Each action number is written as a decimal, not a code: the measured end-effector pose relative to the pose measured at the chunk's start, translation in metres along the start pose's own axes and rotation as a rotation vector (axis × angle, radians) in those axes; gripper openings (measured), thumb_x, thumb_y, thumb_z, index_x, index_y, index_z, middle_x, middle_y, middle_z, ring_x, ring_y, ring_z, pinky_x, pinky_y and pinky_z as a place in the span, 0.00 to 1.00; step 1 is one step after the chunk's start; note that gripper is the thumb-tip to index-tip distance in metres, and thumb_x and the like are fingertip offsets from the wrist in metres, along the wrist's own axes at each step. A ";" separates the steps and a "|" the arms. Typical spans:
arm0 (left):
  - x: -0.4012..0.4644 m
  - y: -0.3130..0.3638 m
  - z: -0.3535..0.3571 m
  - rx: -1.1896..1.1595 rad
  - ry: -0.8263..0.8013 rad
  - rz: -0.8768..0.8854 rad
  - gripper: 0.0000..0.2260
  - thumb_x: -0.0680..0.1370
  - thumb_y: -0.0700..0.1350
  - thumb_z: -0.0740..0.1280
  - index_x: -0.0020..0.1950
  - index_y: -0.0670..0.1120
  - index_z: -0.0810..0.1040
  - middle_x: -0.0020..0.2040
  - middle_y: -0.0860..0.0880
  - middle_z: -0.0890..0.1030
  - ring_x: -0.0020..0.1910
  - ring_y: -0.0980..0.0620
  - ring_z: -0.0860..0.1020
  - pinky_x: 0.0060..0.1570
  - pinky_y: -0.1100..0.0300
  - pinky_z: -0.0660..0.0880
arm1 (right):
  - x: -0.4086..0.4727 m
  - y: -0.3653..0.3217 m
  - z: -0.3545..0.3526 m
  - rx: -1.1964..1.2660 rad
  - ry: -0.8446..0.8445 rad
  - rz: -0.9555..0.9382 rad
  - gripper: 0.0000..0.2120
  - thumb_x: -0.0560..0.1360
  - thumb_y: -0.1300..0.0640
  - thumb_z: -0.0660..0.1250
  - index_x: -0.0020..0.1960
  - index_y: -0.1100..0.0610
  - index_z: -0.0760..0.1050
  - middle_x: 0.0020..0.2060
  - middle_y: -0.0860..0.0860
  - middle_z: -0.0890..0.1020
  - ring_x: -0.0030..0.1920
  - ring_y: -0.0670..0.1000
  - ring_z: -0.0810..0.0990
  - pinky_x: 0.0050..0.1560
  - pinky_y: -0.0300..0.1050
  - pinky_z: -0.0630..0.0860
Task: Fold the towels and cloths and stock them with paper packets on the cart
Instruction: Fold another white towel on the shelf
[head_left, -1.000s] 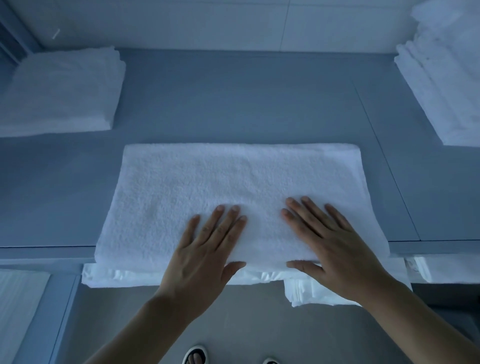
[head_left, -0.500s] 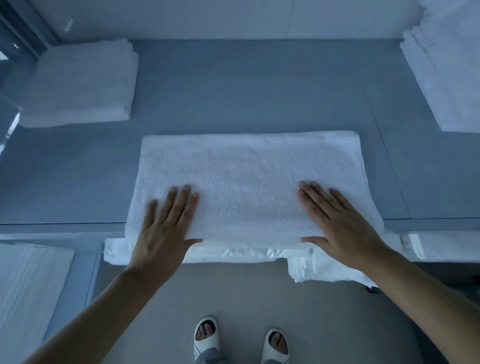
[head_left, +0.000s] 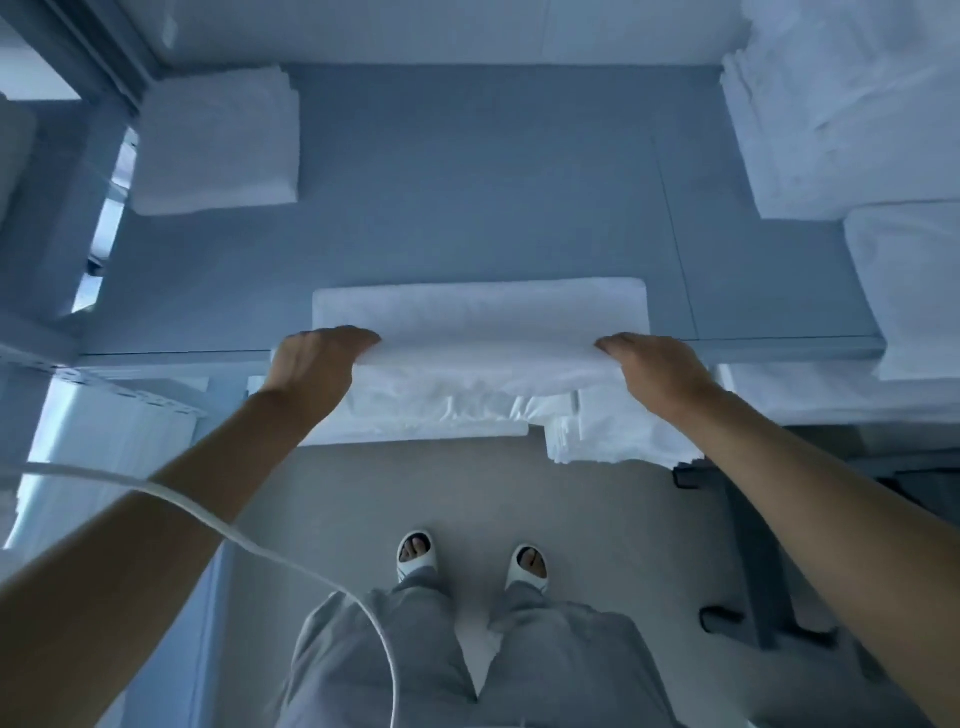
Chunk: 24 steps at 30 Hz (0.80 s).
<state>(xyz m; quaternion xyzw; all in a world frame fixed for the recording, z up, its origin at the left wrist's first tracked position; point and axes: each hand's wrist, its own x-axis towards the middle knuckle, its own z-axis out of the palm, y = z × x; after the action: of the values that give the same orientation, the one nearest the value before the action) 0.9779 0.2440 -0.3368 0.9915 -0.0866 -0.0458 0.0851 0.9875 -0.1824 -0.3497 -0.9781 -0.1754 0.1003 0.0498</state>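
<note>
A folded white towel (head_left: 480, 322) lies at the front edge of the grey cart top (head_left: 467, 171). My left hand (head_left: 314, 361) grips its near left corner, fingers curled over the edge. My right hand (head_left: 657, 369) grips its near right corner the same way. The near edge of the towel is lifted off the surface between my hands. Under the top, on a lower shelf, lie white cloths and packets (head_left: 447, 415), partly hidden by the towel.
A folded towel stack (head_left: 218, 145) sits at the back left of the cart top. Piles of white linen (head_left: 852, 109) fill the right side. A white cable (head_left: 249, 545) crosses my left forearm. My feet in white slippers (head_left: 415, 553) stand on the floor below.
Both hands went from lying flat on the towel to gripping its near corners and raising that edge. The camera has pulled back and tilted down, showing my legs.
</note>
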 end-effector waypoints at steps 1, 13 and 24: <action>-0.002 0.004 -0.011 -0.005 0.011 0.008 0.26 0.74 0.28 0.64 0.67 0.50 0.83 0.62 0.47 0.85 0.53 0.38 0.84 0.51 0.49 0.78 | -0.005 -0.001 -0.013 0.017 -0.002 0.018 0.28 0.76 0.74 0.60 0.72 0.57 0.76 0.65 0.55 0.82 0.60 0.63 0.82 0.57 0.56 0.80; -0.004 -0.003 -0.092 -0.201 -0.314 0.029 0.07 0.77 0.51 0.75 0.55 0.54 0.84 0.51 0.51 0.85 0.51 0.46 0.81 0.52 0.54 0.76 | -0.020 0.019 -0.124 0.330 -0.106 0.142 0.04 0.76 0.56 0.77 0.50 0.54 0.84 0.41 0.48 0.84 0.41 0.49 0.83 0.43 0.42 0.76; 0.120 -0.021 -0.068 -0.041 0.283 -0.194 0.27 0.73 0.28 0.63 0.69 0.47 0.78 0.62 0.37 0.80 0.57 0.32 0.79 0.58 0.40 0.77 | 0.119 0.040 -0.089 -0.044 0.210 0.360 0.20 0.76 0.69 0.64 0.66 0.58 0.77 0.60 0.59 0.83 0.59 0.63 0.79 0.62 0.54 0.73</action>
<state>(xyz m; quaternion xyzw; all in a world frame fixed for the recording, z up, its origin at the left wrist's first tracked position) 1.1061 0.2540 -0.2830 0.9898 0.0234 0.0844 0.1120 1.1288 -0.1835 -0.2896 -0.9996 0.0063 0.0011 0.0278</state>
